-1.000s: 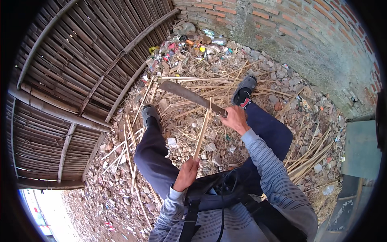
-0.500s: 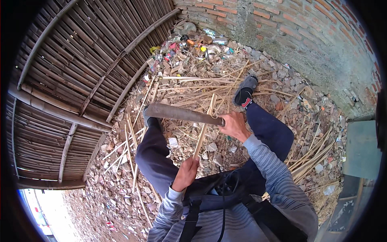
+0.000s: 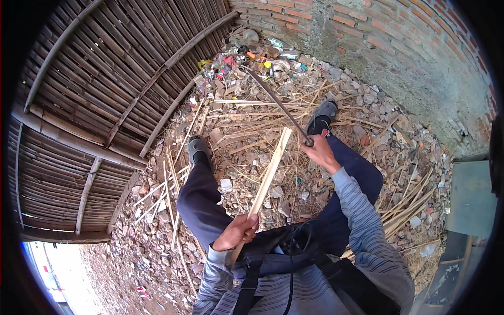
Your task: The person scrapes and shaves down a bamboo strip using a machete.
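By the left hand (image 3: 236,232), a pale strip (image 3: 270,176) is gripped near its lower end, with the fingers bent around it. A short part of the strip is seen below this hand, close to the waist; the longer part is directed forward and to the right, so that its upper end is placed just to the left of the right hand (image 3: 321,152). In the right hand, the handle of a long knife (image 3: 275,101) is held, and the fingers are folded around it. The blade is seen almost from its edge and is pointed forward and to the left, beyond the strip; a small gap is seen between the strip's end and the knife.

Both hands are held above the space between the dark trouser legs (image 3: 202,202). Around the two grey shoes (image 3: 325,109), many loose strips (image 3: 252,102) are scattered on the stony ground (image 3: 142,257), and a bundle of strips (image 3: 404,207) is laid at the right. Farther ahead, colourful litter (image 3: 262,60) is gathered. The place is bordered by a slatted wall (image 3: 121,68) at the left and by a brick wall (image 3: 394,63) ahead and at the right.
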A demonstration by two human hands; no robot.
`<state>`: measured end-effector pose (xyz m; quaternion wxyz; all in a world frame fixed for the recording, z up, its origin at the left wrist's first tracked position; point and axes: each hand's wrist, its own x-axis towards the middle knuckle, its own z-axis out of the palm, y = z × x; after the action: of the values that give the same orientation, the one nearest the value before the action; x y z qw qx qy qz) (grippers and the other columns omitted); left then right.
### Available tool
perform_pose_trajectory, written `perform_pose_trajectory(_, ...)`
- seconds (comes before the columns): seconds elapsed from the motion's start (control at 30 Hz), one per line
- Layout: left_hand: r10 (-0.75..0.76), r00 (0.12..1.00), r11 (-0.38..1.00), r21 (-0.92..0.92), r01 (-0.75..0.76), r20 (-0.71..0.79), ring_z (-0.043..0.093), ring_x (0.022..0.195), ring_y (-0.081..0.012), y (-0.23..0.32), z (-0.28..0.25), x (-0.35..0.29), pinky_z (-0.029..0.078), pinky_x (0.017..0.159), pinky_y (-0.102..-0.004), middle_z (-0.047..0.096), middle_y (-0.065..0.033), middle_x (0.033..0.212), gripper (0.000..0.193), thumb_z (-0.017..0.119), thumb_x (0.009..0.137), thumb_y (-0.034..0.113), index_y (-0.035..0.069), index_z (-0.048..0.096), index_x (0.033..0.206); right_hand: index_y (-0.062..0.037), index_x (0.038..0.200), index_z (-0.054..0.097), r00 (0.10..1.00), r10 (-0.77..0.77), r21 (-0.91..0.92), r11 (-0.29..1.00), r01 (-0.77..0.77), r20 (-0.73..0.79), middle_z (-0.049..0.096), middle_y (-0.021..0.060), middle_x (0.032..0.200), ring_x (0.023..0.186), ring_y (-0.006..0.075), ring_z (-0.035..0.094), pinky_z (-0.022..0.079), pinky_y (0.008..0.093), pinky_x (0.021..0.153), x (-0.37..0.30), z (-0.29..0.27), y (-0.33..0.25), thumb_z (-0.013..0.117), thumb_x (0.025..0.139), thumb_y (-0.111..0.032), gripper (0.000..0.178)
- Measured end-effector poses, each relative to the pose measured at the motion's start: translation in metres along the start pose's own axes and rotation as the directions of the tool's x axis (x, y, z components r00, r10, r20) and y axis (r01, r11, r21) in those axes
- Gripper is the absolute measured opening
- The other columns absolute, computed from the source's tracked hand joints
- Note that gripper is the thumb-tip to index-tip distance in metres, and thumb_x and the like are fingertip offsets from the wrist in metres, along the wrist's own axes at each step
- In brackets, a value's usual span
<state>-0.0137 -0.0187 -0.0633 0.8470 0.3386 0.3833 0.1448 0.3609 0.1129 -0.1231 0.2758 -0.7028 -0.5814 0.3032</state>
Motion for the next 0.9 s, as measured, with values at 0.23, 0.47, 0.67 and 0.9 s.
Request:
perform_pose_trajectory(0.23,-0.013,1.0,0.998,-0.069,0.012,-0.004,0.029,0.052,-0.0048,0.006,-0.007,0.004,0.025,0.046,-0.0232,0.035,0.0063,0.067,0.038,0.045,0.116,0.039,0.013,0.046,0.087,-0.0065,0.081,0.055,0.99,-0.022,0.701,0.709,-0.081,0.137,0.044,-0.0038,0.063,0.049,0.0039,0.041,0.029,0.0234,0.042,-0.055,-0.001,-0.038,0.056,0.105,-0.061,0.06)
perform_pose_trajectory(0.47,-0.029,1.0,0.999,-0.038,0.03,0.006,0.029,0.053,-0.0052,0.016,0.002,0.007,0.024,0.046,-0.0235,0.036,0.0058,0.068,0.04,0.044,0.116,0.041,0.013,0.046,0.087,-0.0046,0.096,0.076,0.928,-0.362,0.04,0.93,0.367,-0.086,0.053,0.0067,0.05,0.046,0.0248,0.06,0.046,0.0413,0.048,-0.086,-0.008,-0.051,0.057,0.098,-0.072,0.07)
perform_pose_trajectory(0.67,0.026,0.997,0.993,0.115,-0.017,-0.071,0.027,0.055,-0.006,0.016,0.009,0.009,0.022,0.048,-0.0251,0.036,0.0061,0.069,0.044,0.04,0.116,0.046,0.014,0.042,0.085,-0.0052,0.099,0.076,0.856,-0.513,-0.234,0.842,0.486,-0.068,0.059,0.0084,0.051,0.046,0.028,0.064,0.049,0.043,0.046,-0.105,0.008,-0.057,0.062,0.094,-0.074,0.07)
perform_pose_trajectory(0.9,0.008,0.996,0.988,0.156,0.005,-0.086,0.03,0.052,-0.0066,0.008,0.014,0.002,0.024,0.047,-0.0256,0.036,0.0053,0.066,0.047,0.043,0.115,0.048,0.015,0.04,0.083,-0.0031,0.099,0.074,0.843,-0.531,-0.276,0.826,0.491,-0.086,0.059,0.0098,0.051,0.046,0.0286,0.064,0.049,0.0432,0.045,-0.094,0.001,-0.052,0.062,0.094,-0.073,0.071)
